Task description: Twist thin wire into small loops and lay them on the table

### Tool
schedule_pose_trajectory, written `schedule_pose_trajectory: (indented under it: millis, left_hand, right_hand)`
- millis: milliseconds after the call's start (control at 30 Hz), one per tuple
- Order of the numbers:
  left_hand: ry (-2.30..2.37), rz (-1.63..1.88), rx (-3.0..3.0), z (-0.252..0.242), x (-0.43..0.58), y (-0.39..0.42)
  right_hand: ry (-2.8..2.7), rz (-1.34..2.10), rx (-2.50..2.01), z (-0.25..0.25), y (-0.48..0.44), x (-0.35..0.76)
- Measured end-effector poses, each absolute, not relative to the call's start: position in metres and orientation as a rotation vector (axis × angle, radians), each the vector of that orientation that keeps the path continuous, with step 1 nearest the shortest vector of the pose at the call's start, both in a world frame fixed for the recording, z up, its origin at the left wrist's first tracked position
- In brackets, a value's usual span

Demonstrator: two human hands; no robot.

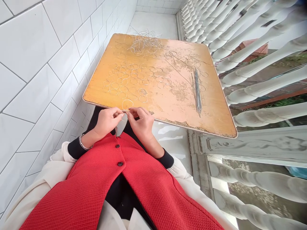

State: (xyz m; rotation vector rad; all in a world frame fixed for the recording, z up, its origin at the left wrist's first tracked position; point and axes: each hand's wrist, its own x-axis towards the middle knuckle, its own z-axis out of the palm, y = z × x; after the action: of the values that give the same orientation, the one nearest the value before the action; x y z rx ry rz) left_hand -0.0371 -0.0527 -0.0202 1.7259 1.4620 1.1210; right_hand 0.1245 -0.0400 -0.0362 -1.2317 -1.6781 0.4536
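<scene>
At the near edge of the table, my left hand (109,119) and my right hand (141,123) meet, each pinching a thin wire loop (127,100). The loop stands up between the fingertips, and a short wire end shows under them. Exactly how the ends cross is too small to make out. Beyond my hands, many small wire rings (123,81) lie in loose rows on the left half of the worn yellow-and-pink tabletop (168,105). A bundle of straight wires (197,92) lies toward the right side.
A tangled heap of wire (146,43) sits at the far edge of the table. Several long loose wires (177,68) lie across the right half. A white tiled wall (31,80) runs along the left, and a white balustrade (259,115) borders the right.
</scene>
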Motion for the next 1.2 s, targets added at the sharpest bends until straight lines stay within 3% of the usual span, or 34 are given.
schedule_pose_trajectory:
  millis: [267, 533, 833, 1200]
  left_hand:
    - [1.444, 1.124, 1.757, -0.018, -0.035, -0.054]
    - [1.365, 1.086, 1.671, -0.017, -0.038, -0.052]
    - [1.179, 1.064, 1.68, 0.003, -0.048, -0.038]
    - [0.903, 1.142, 0.86, 0.001, -0.045, -0.034]
  right_hand:
    - [-1.84, 0.092, -1.223, -0.039, -0.038, 0.122]
    - [-1.843, 0.063, -1.139, -0.045, -0.033, 0.123]
    - [-1.78, 0.418, -1.018, -0.037, -0.036, 0.123]
    - [-1.721, 0.622, -1.008, -0.032, -0.037, 0.122]
